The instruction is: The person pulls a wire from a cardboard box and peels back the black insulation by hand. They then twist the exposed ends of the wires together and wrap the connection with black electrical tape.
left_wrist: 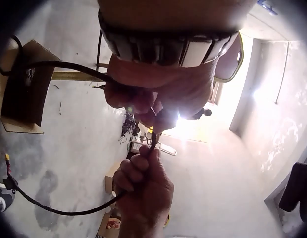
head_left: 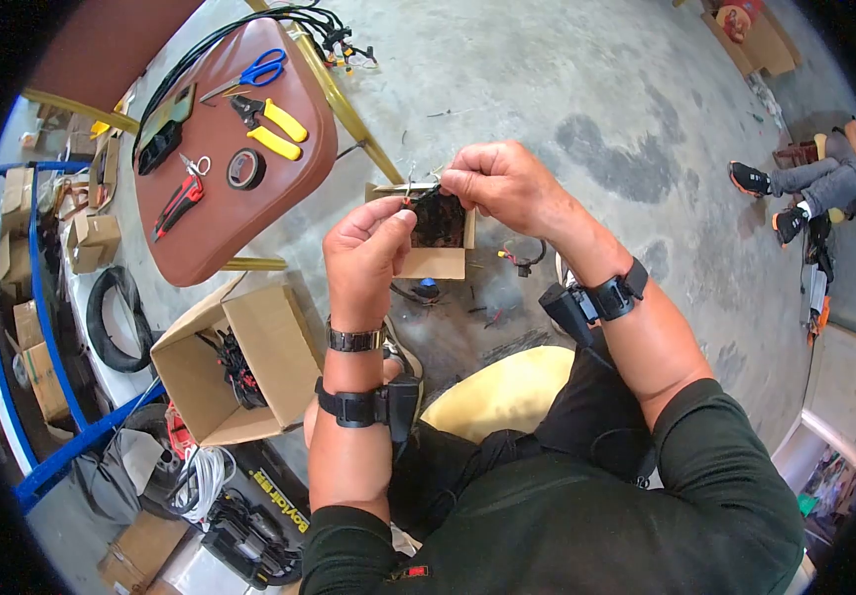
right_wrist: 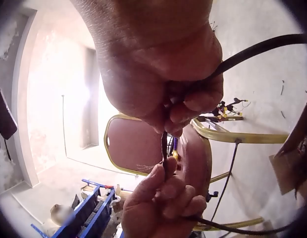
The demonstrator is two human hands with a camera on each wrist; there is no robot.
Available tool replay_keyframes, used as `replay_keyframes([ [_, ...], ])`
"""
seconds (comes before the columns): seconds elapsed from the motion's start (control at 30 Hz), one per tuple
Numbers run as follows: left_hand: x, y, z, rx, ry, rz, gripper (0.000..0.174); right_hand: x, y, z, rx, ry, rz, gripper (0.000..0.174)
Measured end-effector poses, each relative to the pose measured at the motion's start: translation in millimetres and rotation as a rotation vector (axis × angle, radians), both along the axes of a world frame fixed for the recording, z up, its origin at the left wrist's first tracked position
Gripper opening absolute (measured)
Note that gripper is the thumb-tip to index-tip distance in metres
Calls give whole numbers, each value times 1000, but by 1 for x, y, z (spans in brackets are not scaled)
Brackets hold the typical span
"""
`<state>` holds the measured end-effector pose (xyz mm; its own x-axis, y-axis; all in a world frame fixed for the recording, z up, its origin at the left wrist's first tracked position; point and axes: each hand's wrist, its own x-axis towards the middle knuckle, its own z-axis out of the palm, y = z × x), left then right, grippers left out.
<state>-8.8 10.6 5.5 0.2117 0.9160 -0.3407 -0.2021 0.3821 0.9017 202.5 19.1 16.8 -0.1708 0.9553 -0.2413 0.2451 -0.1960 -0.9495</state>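
Both hands are raised over a small open carton (head_left: 440, 264), close together at a short stretch of black cable (head_left: 428, 195). My left hand (head_left: 366, 248) pinches it between thumb and fingers on the left, and my right hand (head_left: 499, 181) grips it on the right. Fine bare wire strands (right_wrist: 149, 167) stick out near the left thumb in the right wrist view. From the right hand a black cable (left_wrist: 69, 213) curves down to a yellow connector (left_wrist: 7, 157). Another length of cable (left_wrist: 64, 64) runs from the left hand. Fingers hide the middle of the cable.
A brown chair seat (head_left: 239, 218) holds scissors (head_left: 249, 75), yellow-handled wire strippers (head_left: 271, 127), black tape (head_left: 245, 170) and a red utility knife (head_left: 179, 207). A cardboard box (head_left: 274, 347) with dark cables stands at left. Someone's legs (head_left: 814, 183) show at far right.
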Motion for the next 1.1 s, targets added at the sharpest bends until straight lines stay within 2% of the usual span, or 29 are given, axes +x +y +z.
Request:
replay_keyframes([
  [0.23, 2, 1, 2, 76, 51, -28, 31, 0, 0, -3, -44, 147, 22, 25],
  [0.73, 4, -5, -4, 62, -2, 51, 29, -5, -4, 1, -145, 124, 53, 24],
  [0.93, 8, -6, 2, 67, -93, 88, 28, -5, -4, -6, -71, 141, 76, 23],
  [1.1, 6, -6, 2, 98, -68, 69, 30, -4, -6, 0, -83, 184, 91, 22],
])
